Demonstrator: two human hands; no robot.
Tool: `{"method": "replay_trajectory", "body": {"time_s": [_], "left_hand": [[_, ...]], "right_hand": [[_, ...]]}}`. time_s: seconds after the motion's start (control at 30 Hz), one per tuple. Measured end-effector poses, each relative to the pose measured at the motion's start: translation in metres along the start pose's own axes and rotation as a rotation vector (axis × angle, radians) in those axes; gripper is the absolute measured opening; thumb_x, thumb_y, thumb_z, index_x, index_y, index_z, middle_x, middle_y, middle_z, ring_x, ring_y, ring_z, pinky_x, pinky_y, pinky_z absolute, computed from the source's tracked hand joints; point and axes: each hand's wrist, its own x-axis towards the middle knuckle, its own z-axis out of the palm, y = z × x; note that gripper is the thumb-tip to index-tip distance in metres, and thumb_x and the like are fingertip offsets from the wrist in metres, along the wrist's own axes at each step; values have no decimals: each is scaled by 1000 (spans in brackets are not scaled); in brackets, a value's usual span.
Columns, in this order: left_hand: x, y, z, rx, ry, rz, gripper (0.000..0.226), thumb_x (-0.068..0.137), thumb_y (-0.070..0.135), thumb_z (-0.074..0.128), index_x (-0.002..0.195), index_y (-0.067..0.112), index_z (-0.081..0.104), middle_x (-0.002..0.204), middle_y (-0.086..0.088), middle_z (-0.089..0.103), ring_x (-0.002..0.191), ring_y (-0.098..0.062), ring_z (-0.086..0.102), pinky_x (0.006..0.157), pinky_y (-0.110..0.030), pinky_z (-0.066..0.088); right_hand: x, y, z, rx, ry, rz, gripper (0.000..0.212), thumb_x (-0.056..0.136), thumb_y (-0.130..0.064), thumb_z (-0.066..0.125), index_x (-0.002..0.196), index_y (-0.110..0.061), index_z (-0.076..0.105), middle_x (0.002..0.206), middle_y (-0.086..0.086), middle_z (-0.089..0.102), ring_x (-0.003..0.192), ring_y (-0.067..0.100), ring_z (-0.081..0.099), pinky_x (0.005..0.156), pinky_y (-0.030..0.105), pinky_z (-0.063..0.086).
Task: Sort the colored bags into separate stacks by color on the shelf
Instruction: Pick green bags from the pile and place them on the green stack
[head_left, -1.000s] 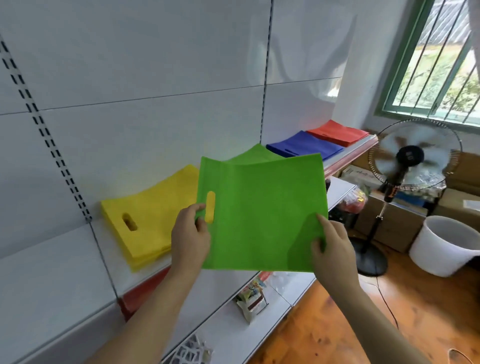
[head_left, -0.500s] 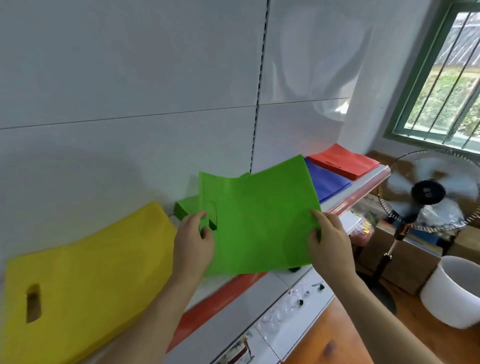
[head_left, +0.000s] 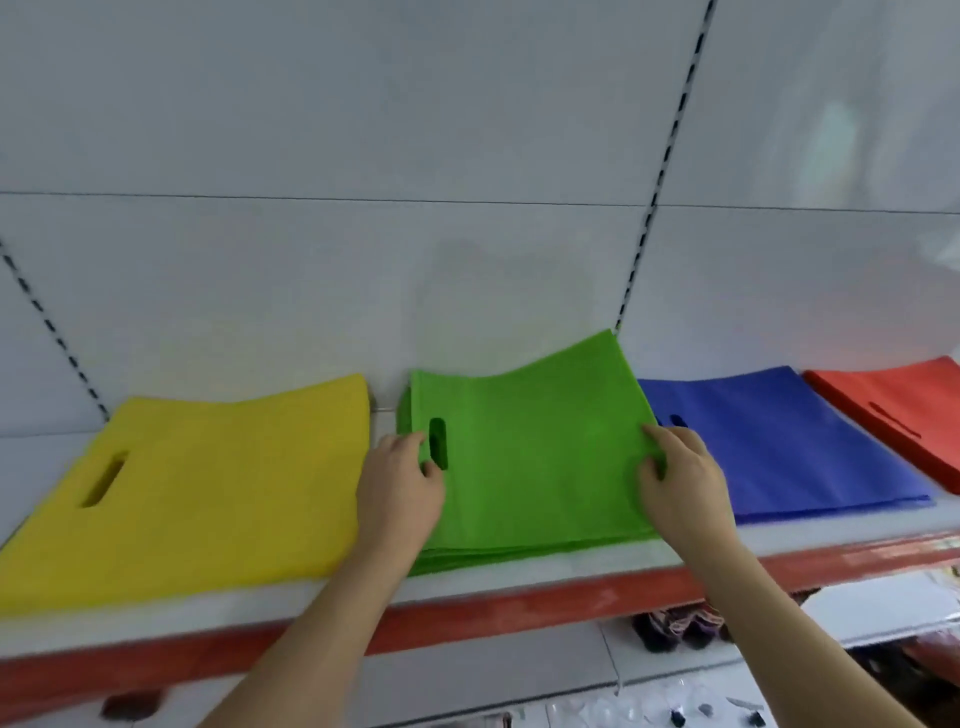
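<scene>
A green bag (head_left: 535, 447) lies on top of the green stack (head_left: 519, 553) on the shelf (head_left: 519, 603). My left hand (head_left: 400, 491) pinches its left edge beside the handle slot. At the bag's right edge, my right hand (head_left: 680, 480) grips the fabric with the thumb on top. The bag's far right corner still curls upward. A yellow stack (head_left: 208, 493) lies to the left, a blue stack (head_left: 779, 441) to the right, and a red stack (head_left: 898, 410) at the far right.
White back panels with slotted uprights (head_left: 654, 208) rise behind the stacks. The shelf has a red front lip. A lower shelf (head_left: 623, 712) holds small dark and clear items.
Both hands carried the green bag from mid-air down onto the green stack. The view swung to face the shelf head-on.
</scene>
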Motion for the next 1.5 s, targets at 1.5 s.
{"method": "replay_trajectory", "body": {"time_s": [1.5], "left_hand": [[-69, -47, -89, 553, 28, -128, 73, 102, 60, 38, 161, 17, 37, 172, -12, 23, 160, -32, 12, 128, -53, 16]], "right_hand": [[-61, -128, 52, -377, -272, -457, 84, 99, -74, 18, 164, -21, 31, 175, 9, 14, 163, 31, 6, 131, 52, 16]]}}
